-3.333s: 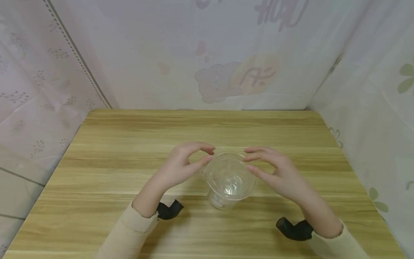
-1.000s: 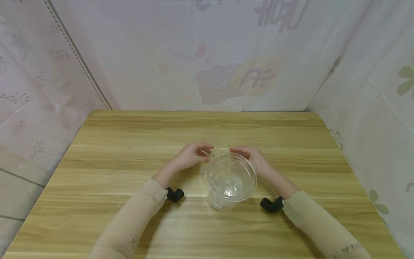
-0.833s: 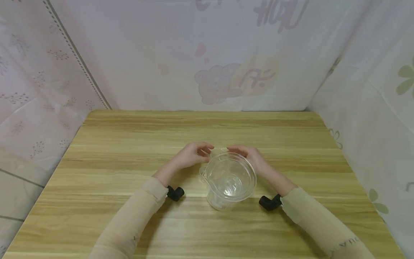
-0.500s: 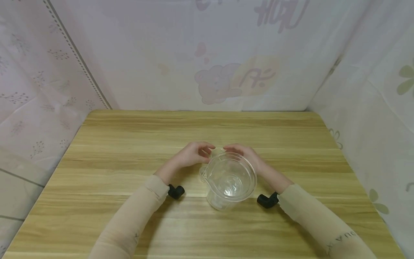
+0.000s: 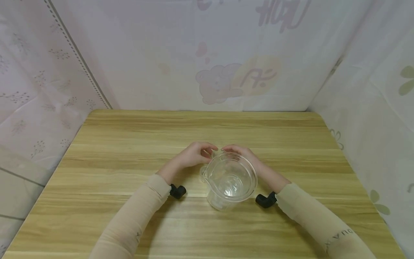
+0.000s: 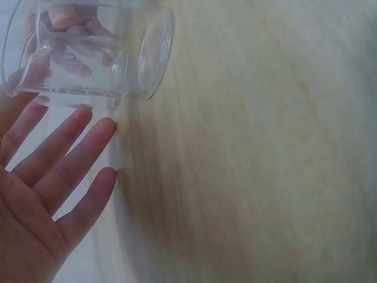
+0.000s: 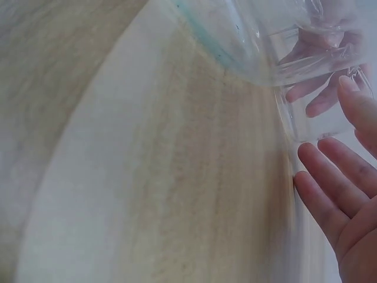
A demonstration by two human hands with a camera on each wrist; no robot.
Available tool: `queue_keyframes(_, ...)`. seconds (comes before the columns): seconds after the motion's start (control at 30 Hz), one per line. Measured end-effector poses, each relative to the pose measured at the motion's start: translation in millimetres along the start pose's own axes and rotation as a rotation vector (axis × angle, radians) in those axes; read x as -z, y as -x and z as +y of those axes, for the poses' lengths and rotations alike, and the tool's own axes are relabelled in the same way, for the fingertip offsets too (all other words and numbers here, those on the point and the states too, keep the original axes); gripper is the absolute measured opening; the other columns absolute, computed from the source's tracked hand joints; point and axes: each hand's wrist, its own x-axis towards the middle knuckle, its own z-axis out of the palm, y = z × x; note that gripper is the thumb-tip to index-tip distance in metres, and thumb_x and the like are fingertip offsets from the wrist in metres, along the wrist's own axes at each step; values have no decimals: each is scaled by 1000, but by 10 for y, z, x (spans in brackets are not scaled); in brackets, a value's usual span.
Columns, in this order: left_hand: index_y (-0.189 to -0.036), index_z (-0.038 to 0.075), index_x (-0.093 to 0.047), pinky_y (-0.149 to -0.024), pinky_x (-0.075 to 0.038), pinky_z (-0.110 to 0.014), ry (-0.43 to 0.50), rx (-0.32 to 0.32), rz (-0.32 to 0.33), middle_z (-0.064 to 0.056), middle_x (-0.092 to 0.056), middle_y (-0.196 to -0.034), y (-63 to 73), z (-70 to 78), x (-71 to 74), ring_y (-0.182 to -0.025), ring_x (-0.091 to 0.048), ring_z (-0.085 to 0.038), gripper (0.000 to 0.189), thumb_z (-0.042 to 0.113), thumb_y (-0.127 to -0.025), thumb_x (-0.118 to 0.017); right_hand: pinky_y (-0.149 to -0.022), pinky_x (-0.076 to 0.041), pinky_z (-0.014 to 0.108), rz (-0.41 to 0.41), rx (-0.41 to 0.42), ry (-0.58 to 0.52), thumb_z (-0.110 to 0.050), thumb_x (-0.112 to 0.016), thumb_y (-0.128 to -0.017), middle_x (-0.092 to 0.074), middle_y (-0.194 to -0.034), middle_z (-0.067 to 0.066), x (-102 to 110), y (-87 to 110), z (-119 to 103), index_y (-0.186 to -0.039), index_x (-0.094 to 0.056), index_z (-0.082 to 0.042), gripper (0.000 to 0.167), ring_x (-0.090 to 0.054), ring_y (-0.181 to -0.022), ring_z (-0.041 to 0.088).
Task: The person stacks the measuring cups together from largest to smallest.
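Note:
A large clear beaker (image 5: 231, 181) with a pouring lip stands upright on the wooden table. Behind it, partly hidden by it, is a smaller clear beaker (image 5: 217, 152); another small clear vessel (image 5: 203, 173) sits at its left. My left hand (image 5: 193, 154) is at the left of the rear beaker, fingers loosely bent around its side. From the right, my right hand (image 5: 247, 157) reaches behind the large beaker, fingertips close to the same rear beaker. In the left wrist view, straight, spread fingers lie beside a clear beaker (image 6: 82, 71). The right wrist view shows relaxed fingers beside clear glass (image 7: 318, 124).
The wood-grain table (image 5: 145, 133) extends around the glassware. Patterned pale cloth (image 5: 145, 54) hangs behind and at both sides. A black wrist mount (image 5: 178, 191) juts from the left sleeve, and another black mount (image 5: 266, 200) from the right.
Both hands have come in lower behind the large beaker. Over the last second the right hand has slid left toward the rear beaker, and the left has shifted slightly right. The large beaker stays put.

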Motion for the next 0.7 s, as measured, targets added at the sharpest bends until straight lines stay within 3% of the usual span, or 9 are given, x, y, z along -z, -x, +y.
queue_keyframes(0.53,-125,4,-60,-82,-52,-26,30,1,-1,-12,-63,-108,-8,-12,-14,-98,-64,-23,43,0,-84,-72,-98,-44,40,-10,11,-7,5,-75,-77,-60,-122,21,-5,-25,26,-123,-57,7,49,-55,-115,34)
queue_keyframes(0.7,-125,2,-60,-84,-52,-28,34,-8,-6,-14,-63,-108,16,52,-1,-99,-64,-27,42,-2,-84,-71,-99,-43,41,-15,4,-44,8,-73,-77,-58,-122,24,0,-29,21,-122,-56,10,49,-54,-116,36)
